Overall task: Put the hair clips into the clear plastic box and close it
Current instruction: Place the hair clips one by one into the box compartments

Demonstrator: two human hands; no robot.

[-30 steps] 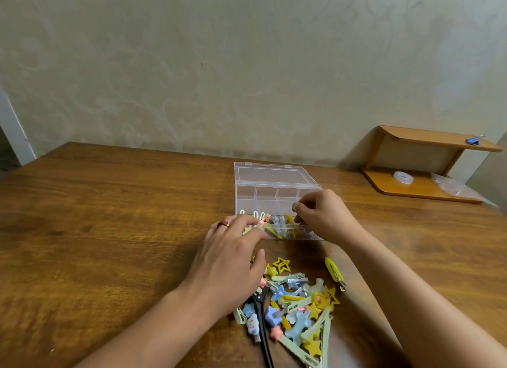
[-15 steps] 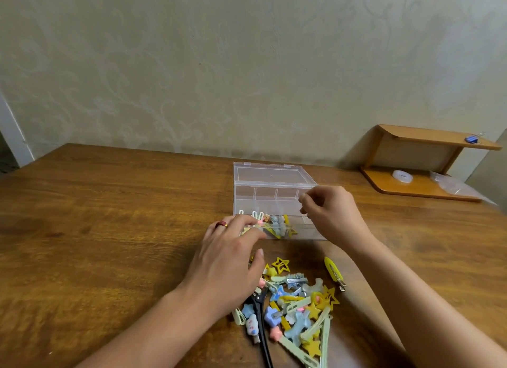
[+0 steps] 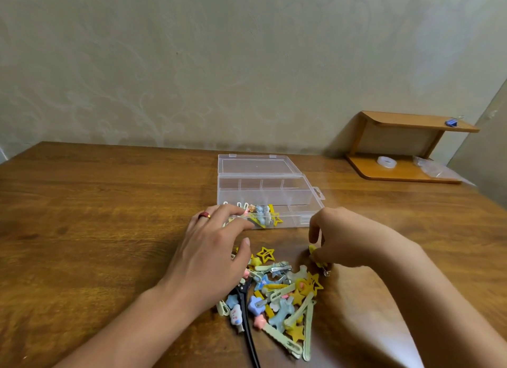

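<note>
Both hands low, right hand (image 3: 354,238) moved from box (image 3: 263,192) to pile, grip pinching yellow clip (image 3: 315,255), left hand (image 3: 211,252) released, resting.

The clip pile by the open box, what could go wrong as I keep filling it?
1. The right hand pinches a yellow clip at the pile's edge; tangled neighbours may drag along.
2. The left hand rests on the box's front corner; leaning could tip it.
3. Clips in the box sit heaped in one compartment; the lid might not shut.
</note>
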